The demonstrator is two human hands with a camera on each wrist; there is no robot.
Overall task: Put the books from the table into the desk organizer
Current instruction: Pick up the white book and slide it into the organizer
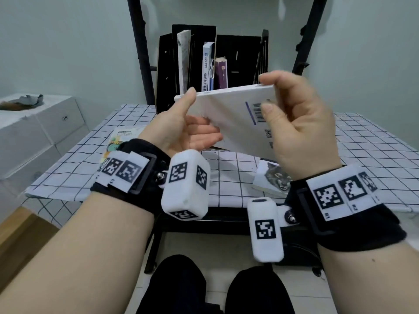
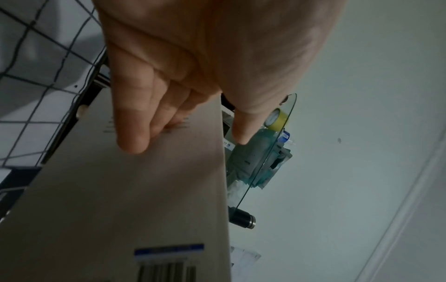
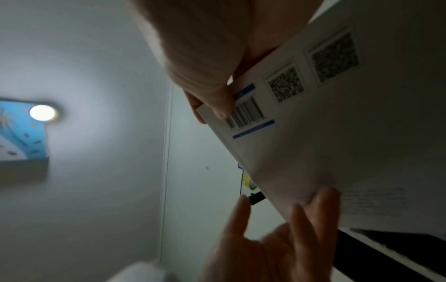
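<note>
A white book [image 1: 229,118] with a barcode on its cover hangs tilted in the air in front of the black desk organizer [image 1: 240,55]. My right hand [image 1: 266,92] pinches its upper right corner, thumb on the barcode [image 3: 246,112] and fingers curled over the top edge. My left hand [image 1: 204,115] lays straight fingers [image 2: 135,124] against the cover, with the thumb by the upper left corner. On the table [image 1: 90,168] lie a wolf-cover book [image 1: 274,177] at the right and a colourful book [image 1: 120,137] at the left, partly hidden by my wrists.
The organizer's left slots hold a pale magazine [image 1: 183,60], a white-blue book [image 1: 207,64] and a purple book [image 1: 222,73]; its right slot shows only black. White boxes [image 1: 34,132] stand left of the table. Black frame posts [image 1: 140,53] rise behind.
</note>
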